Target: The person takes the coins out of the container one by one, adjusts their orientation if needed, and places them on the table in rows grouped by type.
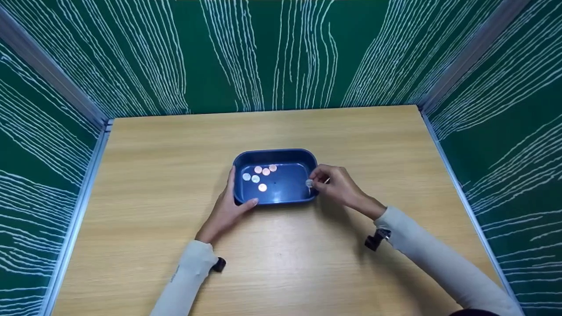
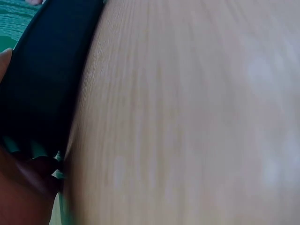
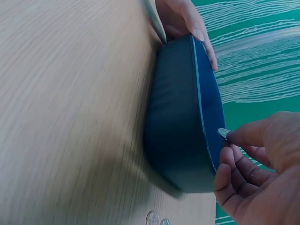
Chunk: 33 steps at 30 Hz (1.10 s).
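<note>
A blue plastic tray (image 1: 275, 202) sits on the table with several copper coins (image 1: 262, 187) and two silver coins (image 1: 255, 178) lying in its left half. My left hand (image 1: 226, 208) grips the tray's left end, thumb along the near rim. At the right end, my right hand (image 1: 336, 184) pinches a silver coin (image 1: 309, 183) between thumb and fingertip, over the tray's inside. The right wrist view shows this coin (image 3: 223, 133) held by its edge just past the rim. In the left wrist view the dark side of the tray (image 2: 47, 70) fills the left.
Two more coins (image 3: 152, 218) lie on the wooden table (image 1: 272, 263) outside the tray, low in the right wrist view. Green panels (image 1: 263, 52) with white wavy lines wall the table at the back and both sides. A small black device is strapped near each wrist.
</note>
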Available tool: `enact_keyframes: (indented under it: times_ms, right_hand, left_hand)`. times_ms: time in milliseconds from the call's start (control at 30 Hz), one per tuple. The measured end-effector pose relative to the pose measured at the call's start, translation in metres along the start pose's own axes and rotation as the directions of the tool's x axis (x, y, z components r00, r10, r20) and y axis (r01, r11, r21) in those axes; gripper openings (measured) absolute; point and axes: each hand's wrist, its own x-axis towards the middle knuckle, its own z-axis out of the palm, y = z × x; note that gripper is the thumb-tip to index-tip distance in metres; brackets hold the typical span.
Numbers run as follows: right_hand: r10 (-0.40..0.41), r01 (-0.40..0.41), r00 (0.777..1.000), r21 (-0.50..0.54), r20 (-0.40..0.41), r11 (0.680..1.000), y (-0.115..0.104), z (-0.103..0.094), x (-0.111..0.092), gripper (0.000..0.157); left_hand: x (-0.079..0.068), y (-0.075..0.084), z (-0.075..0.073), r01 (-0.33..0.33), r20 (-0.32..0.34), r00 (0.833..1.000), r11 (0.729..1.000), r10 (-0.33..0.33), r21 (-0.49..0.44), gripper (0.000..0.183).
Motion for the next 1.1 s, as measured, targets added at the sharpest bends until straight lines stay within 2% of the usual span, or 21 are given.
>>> enact_keyframes:
  times_ms: [200,400,567,933,1100]
  right_hand:
    - [0.040,-0.039,0.998,0.008,-0.040,0.999,0.011,-0.008,-0.008,0.011]
    - [0.069,-0.068,0.995,0.019,-0.076,0.997,0.024,-0.016,-0.016,0.006]
    - [0.106,-0.104,0.989,0.031,-0.100,0.994,0.035,-0.025,-0.022,0.009]
    - [0.212,-0.214,0.965,0.009,-0.156,0.977,0.079,-0.044,-0.038,0.012]
    - [0.259,-0.260,0.953,0.015,-0.159,0.966,0.091,-0.053,-0.043,0.011]
  left_hand:
    - [0.000,0.000,-0.001,-0.006,-0.002,1.000,1.000,0.006,0.005,0.122]
    - [0.000,0.000,0.000,0.003,-0.009,1.000,1.000,-0.003,0.005,0.123]
    - [0.000,0.000,0.000,0.017,-0.010,1.000,1.000,-0.017,0.008,0.123]
    - [0.000,0.001,-0.001,0.002,-0.009,1.000,1.000,-0.001,0.025,0.122]
    - [0.000,0.000,-0.001,-0.001,-0.008,1.000,1.000,0.001,0.020,0.121]
